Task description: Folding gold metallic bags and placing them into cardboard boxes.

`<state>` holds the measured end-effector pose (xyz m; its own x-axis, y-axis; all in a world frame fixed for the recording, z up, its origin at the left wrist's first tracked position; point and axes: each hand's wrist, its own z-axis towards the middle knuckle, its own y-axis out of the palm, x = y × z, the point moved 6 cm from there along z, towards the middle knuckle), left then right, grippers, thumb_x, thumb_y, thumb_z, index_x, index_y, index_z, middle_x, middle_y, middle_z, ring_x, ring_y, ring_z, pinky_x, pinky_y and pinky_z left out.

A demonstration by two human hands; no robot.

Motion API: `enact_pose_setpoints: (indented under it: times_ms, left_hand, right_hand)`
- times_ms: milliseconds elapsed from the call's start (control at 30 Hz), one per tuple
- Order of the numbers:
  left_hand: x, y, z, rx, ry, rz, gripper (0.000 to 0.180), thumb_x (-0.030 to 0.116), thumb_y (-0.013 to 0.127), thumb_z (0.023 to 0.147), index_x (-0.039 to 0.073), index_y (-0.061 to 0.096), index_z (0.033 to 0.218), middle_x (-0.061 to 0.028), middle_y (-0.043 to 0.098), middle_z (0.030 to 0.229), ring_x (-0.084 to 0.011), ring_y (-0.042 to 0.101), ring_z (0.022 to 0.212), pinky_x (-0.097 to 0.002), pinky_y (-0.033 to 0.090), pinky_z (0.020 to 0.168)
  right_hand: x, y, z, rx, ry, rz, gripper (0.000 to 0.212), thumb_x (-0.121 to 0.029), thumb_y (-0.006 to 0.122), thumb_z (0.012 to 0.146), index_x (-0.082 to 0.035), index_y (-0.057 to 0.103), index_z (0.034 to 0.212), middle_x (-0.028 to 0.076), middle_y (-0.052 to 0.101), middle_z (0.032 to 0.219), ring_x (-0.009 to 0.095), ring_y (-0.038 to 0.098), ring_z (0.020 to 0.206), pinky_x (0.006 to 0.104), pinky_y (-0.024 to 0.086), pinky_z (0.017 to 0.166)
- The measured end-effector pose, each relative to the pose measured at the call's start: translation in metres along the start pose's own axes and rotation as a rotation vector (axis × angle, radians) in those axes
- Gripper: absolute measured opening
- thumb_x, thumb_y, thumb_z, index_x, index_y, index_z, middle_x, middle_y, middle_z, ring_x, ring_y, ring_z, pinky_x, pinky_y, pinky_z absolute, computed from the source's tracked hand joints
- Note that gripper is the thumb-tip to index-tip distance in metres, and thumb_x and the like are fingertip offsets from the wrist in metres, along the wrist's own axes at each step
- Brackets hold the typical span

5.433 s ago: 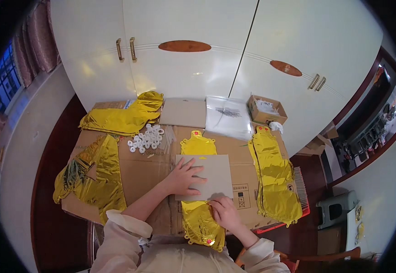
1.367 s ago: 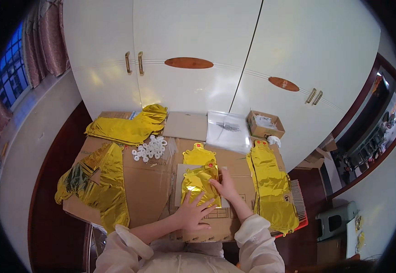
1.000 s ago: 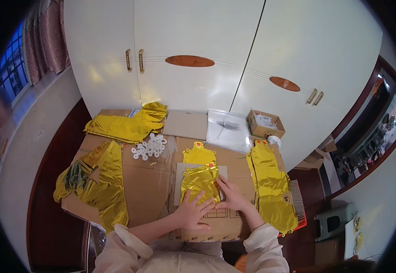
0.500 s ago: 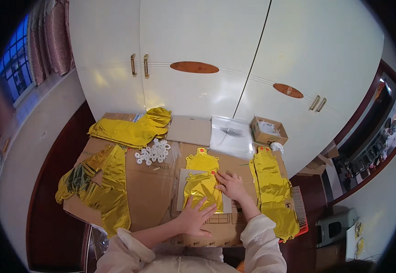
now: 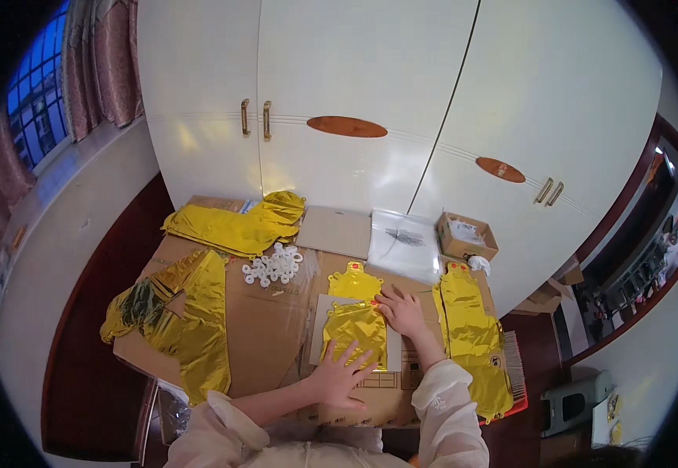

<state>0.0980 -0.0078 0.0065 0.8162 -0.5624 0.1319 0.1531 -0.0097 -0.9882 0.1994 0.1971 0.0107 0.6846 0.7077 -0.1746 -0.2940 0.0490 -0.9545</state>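
A flat gold foil balloon (image 5: 352,324) lies in front of me, folded over a pale grey card (image 5: 318,331). Its upper part (image 5: 354,282), with a red spot at the top, reaches past the card's far edge. My left hand (image 5: 340,378) is open, fingers spread over the near edge of the foil. At the right edge of the folded part rests my right hand (image 5: 403,313), its fingers stretched out beside a second red spot. Neither hand grips anything that I can see. What lies under the palms is hidden.
Brown cardboard (image 5: 265,343) covers the table. More gold balloons lie at left (image 5: 206,312), back left (image 5: 230,228) and right (image 5: 467,335). White rings (image 5: 272,267), a grey board (image 5: 337,232), clear bags (image 5: 403,242) and a small carton (image 5: 467,235) sit behind, before white cabinets (image 5: 346,62).
The whole view has shifted slightly, so the scene sits a little further right and lower. Both hands stay at nearly the same spots on the folded balloon.
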Motion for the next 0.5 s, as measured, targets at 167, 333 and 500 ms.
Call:
enact_pose_setpoints:
  times_ms: [167,333,500]
  left_hand:
    - [0.002,0.003,-0.001,0.002,0.007,-0.004,0.096,0.077,0.048,0.077,0.013,0.037,0.147,-0.0173,0.028,0.154,-0.047,0.019,0.142,-0.077,0.009,0.103]
    - [0.006,0.0,-0.005,-0.025,0.006,-0.002,0.097,0.078,0.047,0.077,0.013,0.035,0.148,-0.0171,0.026,0.156,-0.0466,0.018,0.143,-0.0771,0.008,0.103]
    - [0.006,-0.003,-0.006,0.217,0.071,-0.103,0.089,0.074,0.057,0.073,0.007,0.051,0.132,-0.0179,0.041,0.142,-0.0421,0.033,0.133,-0.0717,0.021,0.1]
  right_hand:
    - [-0.002,-0.007,0.001,-0.014,0.006,0.011,0.037,-0.042,0.048,0.096,-0.02,0.065,0.121,0.001,0.058,0.132,0.026,0.044,0.13,0.0501,0.029,0.106]
    - [-0.026,-0.029,-0.012,0.3,-0.153,-0.173,0.033,-0.04,0.054,0.092,-0.017,0.067,0.113,0.004,0.062,0.123,0.024,0.051,0.122,0.0495,0.034,0.1]
    - [-0.102,-0.02,-0.034,-0.199,-0.463,0.302,0.028,-0.029,0.057,0.087,-0.015,0.071,0.107,0.002,0.064,0.116,0.022,0.055,0.113,0.04,0.038,0.097]
